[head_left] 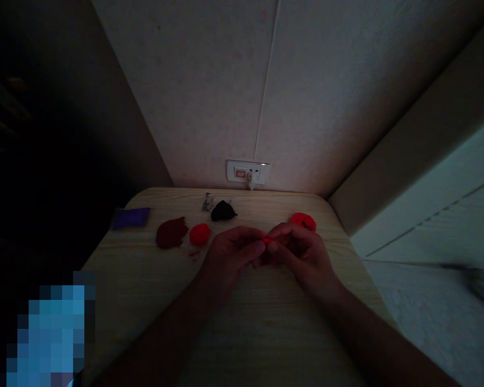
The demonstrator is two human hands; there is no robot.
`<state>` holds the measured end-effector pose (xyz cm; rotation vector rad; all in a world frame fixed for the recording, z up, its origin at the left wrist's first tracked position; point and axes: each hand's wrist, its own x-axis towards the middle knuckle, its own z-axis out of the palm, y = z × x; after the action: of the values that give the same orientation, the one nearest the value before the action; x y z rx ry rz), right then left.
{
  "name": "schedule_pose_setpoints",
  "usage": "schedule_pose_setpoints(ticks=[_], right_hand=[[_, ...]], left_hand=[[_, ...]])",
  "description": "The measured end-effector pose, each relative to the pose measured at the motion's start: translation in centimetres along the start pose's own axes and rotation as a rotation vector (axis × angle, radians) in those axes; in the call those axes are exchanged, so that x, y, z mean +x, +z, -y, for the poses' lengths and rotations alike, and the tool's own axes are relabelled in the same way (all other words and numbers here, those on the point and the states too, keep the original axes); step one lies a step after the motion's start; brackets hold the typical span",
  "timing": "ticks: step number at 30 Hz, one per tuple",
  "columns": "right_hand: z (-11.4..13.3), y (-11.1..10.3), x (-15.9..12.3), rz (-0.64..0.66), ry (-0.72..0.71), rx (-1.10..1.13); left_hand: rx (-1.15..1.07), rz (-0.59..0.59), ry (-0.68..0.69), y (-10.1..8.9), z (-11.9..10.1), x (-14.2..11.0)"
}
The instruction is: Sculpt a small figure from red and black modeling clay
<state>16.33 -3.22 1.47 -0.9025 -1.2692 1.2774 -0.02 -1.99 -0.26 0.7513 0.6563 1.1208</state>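
Above the table's middle, my left hand (237, 251) and my right hand (302, 255) meet at the fingertips. Pinched between them is a small piece of red modelling clay (267, 240), mostly covered by thumbs and fingers. A round red clay lump (199, 235) lies to the left of my left hand, beside a flat dark-brown clay lump (171, 233). Farther back sits a black clay lump (223, 211). Just behind my right hand is a flat red clay disc (303, 221) with dark spots, partly hidden by the fingers.
A purple packet (131, 217) lies at the left edge of the pale wooden table (266, 333). A small clear wrapper with dark marks (208, 202) is beside the black lump. The wall behind holds a socket (248, 172) with a plug in it. The room is dim.
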Motion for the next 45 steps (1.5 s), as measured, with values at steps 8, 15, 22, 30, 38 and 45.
schedule_pose_setpoints(ticks=[8, 15, 22, 30, 38, 45], right_hand=[[-0.7, -0.2, -0.4, -0.061, -0.105, -0.171], [-1.1, -0.6, -0.7, -0.108, -0.243, -0.362], [-1.4, -0.8, -0.6, -0.111, -0.280, -0.442], [-1.2, -0.6, -0.7, -0.070, -0.251, -0.403], [-1.1, -0.5, -0.7, -0.056, -0.235, -0.367], [-1.1, -0.5, -0.7, -0.053, -0.252, -0.361]], left_hand=[[0.340, -0.153, 0.180, -0.3, 0.2, 0.2], [0.488, -0.130, 0.293, 0.0, -0.1, -0.4], [0.591, -0.111, 0.374, -0.3, 0.2, -0.5], [0.461, -0.143, 0.262, -0.2, 0.2, -0.4], [0.524, -0.137, 0.289, -0.2, 0.1, -0.3], [0.519, -0.154, 0.291, -0.1, 0.4, -0.6]])
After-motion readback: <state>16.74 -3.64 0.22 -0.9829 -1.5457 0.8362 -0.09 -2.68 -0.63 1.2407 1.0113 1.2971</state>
